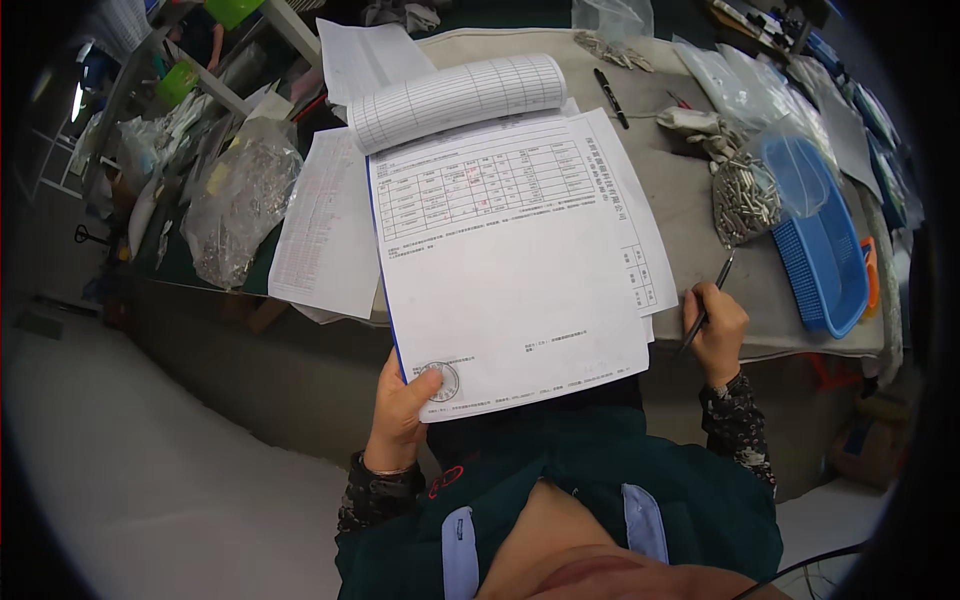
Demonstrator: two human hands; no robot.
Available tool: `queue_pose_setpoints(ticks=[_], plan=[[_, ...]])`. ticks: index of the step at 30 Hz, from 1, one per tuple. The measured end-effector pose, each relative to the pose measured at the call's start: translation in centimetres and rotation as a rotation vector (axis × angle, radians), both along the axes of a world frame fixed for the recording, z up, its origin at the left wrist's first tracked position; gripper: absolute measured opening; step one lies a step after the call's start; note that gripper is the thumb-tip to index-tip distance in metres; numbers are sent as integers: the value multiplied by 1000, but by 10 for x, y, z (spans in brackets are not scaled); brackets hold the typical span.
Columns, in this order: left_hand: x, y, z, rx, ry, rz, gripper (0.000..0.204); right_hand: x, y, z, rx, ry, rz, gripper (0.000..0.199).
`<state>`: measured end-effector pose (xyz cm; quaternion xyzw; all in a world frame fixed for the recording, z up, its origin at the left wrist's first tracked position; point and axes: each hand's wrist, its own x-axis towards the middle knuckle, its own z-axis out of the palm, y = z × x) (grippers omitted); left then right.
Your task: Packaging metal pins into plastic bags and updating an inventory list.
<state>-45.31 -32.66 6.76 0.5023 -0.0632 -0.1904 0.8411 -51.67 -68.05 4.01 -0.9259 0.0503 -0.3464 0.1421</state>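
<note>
The form (520,290) overhangs the worktop's (690,205) near edge, bare surface rightward. Left hand (402,400) pinches it; right hand (716,325) grips a pen (721,280), long axis slanting far-right.

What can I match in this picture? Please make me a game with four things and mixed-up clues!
Things:
1. Left hand
2. Right hand
3. Basket
4. Marker

Clues:
A. Blue, next to a bag of thin metal pieces
B. Holding a slim dark tool
C. Black, lying on the grey tabletop
D. Holding the papers by their lower left corner

Right pairs: 1-D, 2-B, 3-A, 4-C
</note>
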Motion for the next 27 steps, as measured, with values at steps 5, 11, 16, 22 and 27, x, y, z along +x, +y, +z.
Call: queue_pose_setpoints(ticks=[5,11,16,22,27], plan=[[54,-15,40,7,-63,5,55,-2,-1,0,-1,29,18,11],[172,-57,64,-142,-131,-158,33,-3,-1,1,22,9,34,13],[271,-108,53,-63,-109,-90,25,-2,-2,1,40,17,63,13],[353,-150,18,50,-50,3,21,-5,-4,4,73,80,81,12],[402,-155,-10,252,76,52,26,-3,-4,5,95,130,88,12]])
